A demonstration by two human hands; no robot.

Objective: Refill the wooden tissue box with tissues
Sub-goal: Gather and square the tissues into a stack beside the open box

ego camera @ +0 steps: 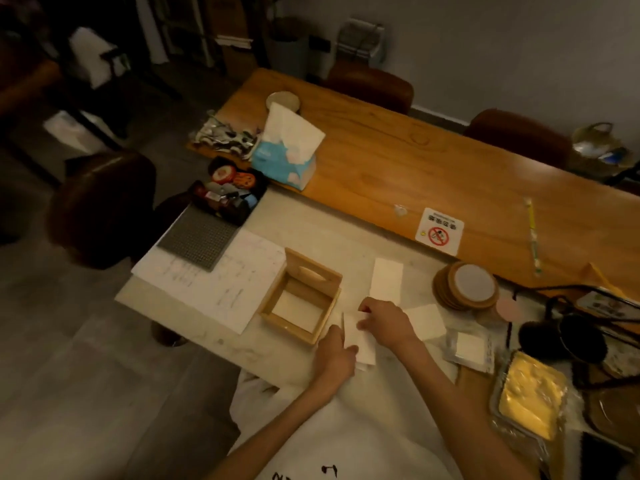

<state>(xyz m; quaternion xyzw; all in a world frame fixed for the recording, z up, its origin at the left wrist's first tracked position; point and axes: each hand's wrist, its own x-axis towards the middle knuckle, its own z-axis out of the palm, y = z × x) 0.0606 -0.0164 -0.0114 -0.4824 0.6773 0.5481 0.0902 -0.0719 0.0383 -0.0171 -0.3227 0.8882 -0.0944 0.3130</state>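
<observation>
The wooden tissue box (300, 296) stands open on the pale table, its lid (311, 271) tilted up at the far side, with a white layer on its bottom. Just right of the box, a white folded tissue (362, 344) lies on the table. My left hand (336, 351) pinches its near left edge and my right hand (386, 320) presses its far end. Another folded tissue (387, 279) lies beyond my right hand, and a third white piece (427, 322) lies to the right. A blue tissue pack (285, 157) with tissues sticking out sits on the wooden table farther back.
Large white paper sheets (221, 282) and a grey mat (199, 237) lie left of the box. A stack of cork coasters (465, 285) stands at the right, with a small plastic-wrapped white pack (471, 349), a yellow container (530, 393) and black objects near it. Brown chairs surround the tables.
</observation>
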